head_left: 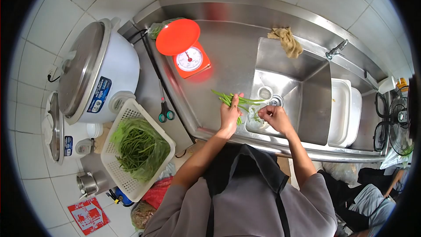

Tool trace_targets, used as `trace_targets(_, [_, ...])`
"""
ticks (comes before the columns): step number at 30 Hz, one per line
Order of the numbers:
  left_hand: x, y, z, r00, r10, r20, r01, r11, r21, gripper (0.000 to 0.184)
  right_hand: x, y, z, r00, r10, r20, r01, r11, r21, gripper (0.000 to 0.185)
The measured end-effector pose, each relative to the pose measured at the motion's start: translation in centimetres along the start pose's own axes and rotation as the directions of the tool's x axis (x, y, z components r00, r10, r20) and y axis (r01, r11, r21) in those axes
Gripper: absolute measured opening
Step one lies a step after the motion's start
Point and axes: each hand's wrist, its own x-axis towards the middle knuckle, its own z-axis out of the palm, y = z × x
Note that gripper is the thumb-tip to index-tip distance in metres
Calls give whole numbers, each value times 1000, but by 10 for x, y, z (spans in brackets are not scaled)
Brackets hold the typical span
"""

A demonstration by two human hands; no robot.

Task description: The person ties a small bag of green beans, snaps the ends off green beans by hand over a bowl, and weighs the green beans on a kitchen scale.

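My left hand (230, 115) is closed around a small bunch of green beans (226, 98), their ends sticking out on both sides, at the left edge of the sink. To its right, my right hand (272, 117) has its fingers pinched together over the sink's near left corner; what they hold, if anything, is too small to tell. Green trimmings (255, 115) lie in a clear container just left of the right fingertips. A white basket (154, 129) at the left holds a clear bag full of green beans (137, 147).
An orange scale (191, 61) stands on the steel counter, with scissors (166, 112) nearer the basket. A large cooker (105, 74) is at left. The sink (307, 101), a brown cloth (287, 43), a faucet (337, 49) and white trays (342, 114) are to the right.
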Motion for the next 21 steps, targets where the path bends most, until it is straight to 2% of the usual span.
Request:
trace_targets(1, [-1, 0, 3, 1000, 12, 11, -12, 1000, 7, 26, -3, -14, 3, 1000, -17, -20, 18, 998, 56, 15])
trace_targets(4, [-6, -3, 9, 998, 50, 38, -52, 998, 43, 28, -1, -21, 18, 962, -186, -201, 210, 972, 108, 20])
trace_targets(7, [-10, -2, 15, 994, 95, 59, -100, 992, 77, 29, 2, -29, 20, 959, -225, -174, 233, 972, 28, 24])
trace_targets(11, [-12, -2, 16, 990, 114, 83, -120, 990, 72, 27, 6, -24, 24, 852, -483, -205, 444, 872, -207, 21])
trace_targets(14, [-12, -2, 14, 990, 108, 95, -116, 989, 87, 27, 7, -25, 23, 829, -538, -153, 461, 812, -358, 20])
trace_targets(18, [-13, 3, 12, 994, 87, 69, -97, 983, 153, 28, 11, -19, 23, 797, -597, -90, 509, 744, -433, 24])
trace_targets(21, [-13, 3, 9, 989, 134, 63, -142, 979, 146, 28, 13, -19, 24, 792, -608, -48, 521, 716, -464, 29])
